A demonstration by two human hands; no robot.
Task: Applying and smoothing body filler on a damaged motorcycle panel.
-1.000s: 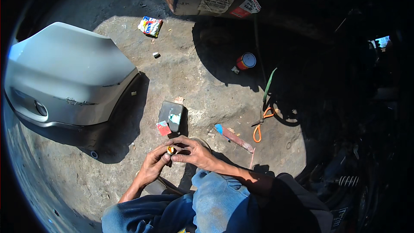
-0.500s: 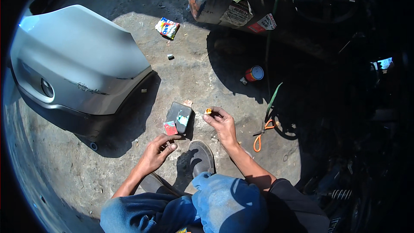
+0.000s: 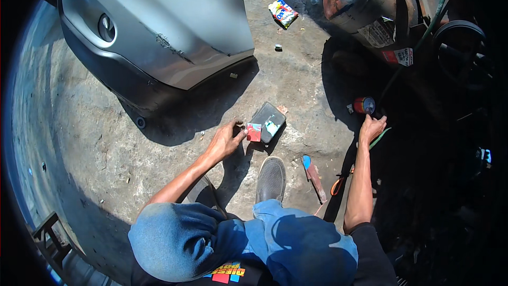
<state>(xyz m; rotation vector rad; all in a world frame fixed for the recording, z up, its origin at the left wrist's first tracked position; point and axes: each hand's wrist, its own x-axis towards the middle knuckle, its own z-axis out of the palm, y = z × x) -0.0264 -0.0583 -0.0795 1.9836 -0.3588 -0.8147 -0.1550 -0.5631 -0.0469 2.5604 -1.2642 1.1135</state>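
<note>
My left hand (image 3: 236, 132), fingers slightly curled and apart, is beside a red square piece (image 3: 254, 133) that overlaps the lower-left corner of a dark rectangular box (image 3: 268, 117) with a pale blue smear. My right hand (image 3: 372, 124) reaches out with curled fingers just below a red can (image 3: 363, 105) in shadow; what its fingers hold, if anything, is hard to make out. A narrow red strip (image 3: 314, 179) with a blue end lies below the box, near orange-handled scissors (image 3: 335, 186), partly hidden behind my right forearm.
A scuffed silver bumper (image 3: 153, 16) lies upper left on rough concrete. A rusty tank (image 3: 346, 0) with a wheel and green hose stands upper right, in partial shadow. A crumpled colourful packet (image 3: 283, 14) lies between them. My shoe (image 3: 271, 180) is below the box.
My hands have separated. The right moved forward and right to the can, and the small yellow-topped object it held is no longer visible. The left moved up toward the red piece. The view has shifted.
</note>
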